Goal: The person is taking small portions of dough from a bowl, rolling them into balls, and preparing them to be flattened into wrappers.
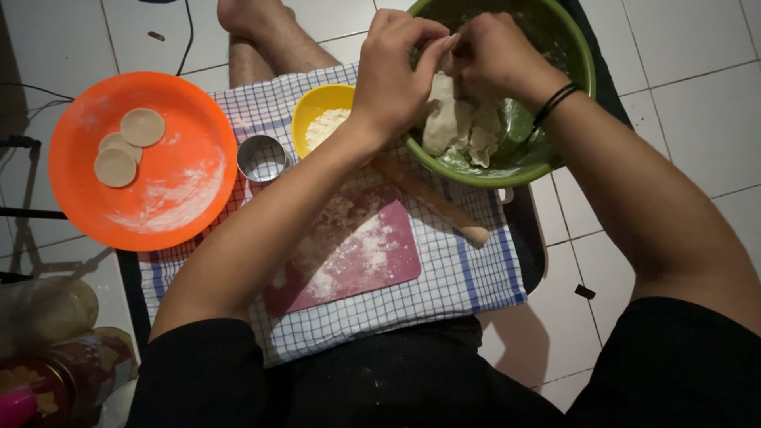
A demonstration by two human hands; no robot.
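Head view, looking down past my knees at a tiled floor (697, 103) with a blue-checked cloth (468, 277) spread across it. Biggest thing near my hands is the green bowl (583, 55), directly under them, and the dough lump (456, 123) lies inside it just below my fingers. My left hand (392, 67) and right hand (495, 51) meet over the bowl's near-left rim, fingertips pinched together on a bit of dough at the top of the lump; both are clenched on it, not released. The lump stretches from that pinch down toward me, so its long axis runs roughly away-to-near, and its upper end points up into my fingers. Both hands are equally close to it.

Left of my left hand, well apart, sits the orange plate (166, 206) carrying three round dough discs (127, 147) and a smear of flour. Under my left forearm lies the maroon board (372, 254), dusted white. A wooden rolling pin (436, 202) lies just below the bowl, slanting from near my left wrist down to the right. Beside that wrist are the yellow flour bowl (317, 107) and, further left, the metal ring cutter (261, 158)
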